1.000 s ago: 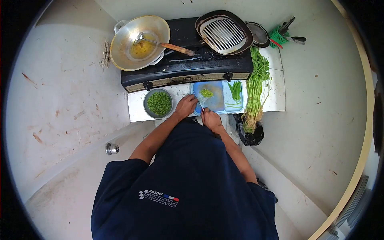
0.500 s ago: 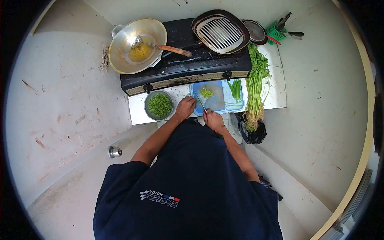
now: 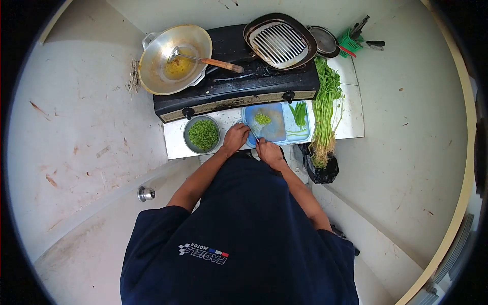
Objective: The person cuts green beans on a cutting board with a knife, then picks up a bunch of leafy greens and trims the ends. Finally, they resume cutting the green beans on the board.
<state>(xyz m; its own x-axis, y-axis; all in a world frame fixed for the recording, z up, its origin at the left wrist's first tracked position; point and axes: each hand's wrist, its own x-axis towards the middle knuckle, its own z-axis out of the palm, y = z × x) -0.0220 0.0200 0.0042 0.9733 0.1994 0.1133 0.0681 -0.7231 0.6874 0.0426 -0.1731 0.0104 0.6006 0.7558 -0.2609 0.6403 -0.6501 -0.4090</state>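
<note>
My right hand (image 3: 269, 153) is closed round the handle of a knife (image 3: 253, 134), whose blade points up and left over the blue cutting board (image 3: 276, 131). At the board's left edge my left hand (image 3: 236, 137) has its fingers bent together close to the blade; what they hold, if anything, is too small to make out. Chopped light green pieces (image 3: 262, 119) lie on the board just beyond the knife. Whole green pods (image 3: 299, 115) rest on the board's right part. Left of my left hand stands a grey bowl (image 3: 217, 143) of chopped greens (image 3: 203, 134).
Behind the board is a black stove (image 3: 223, 91) with a wok (image 3: 152, 66), a ladle (image 3: 221, 63) and a grill pan (image 3: 279, 41). Leafy greens with roots (image 3: 326, 107) lie at right above a black bag (image 3: 325, 175). A green basket (image 3: 348, 42) holds utensils.
My right hand has shifted slightly left, and the knife with it; its blade looks shorter and nearer my left fingers. My left hand has barely moved.
</note>
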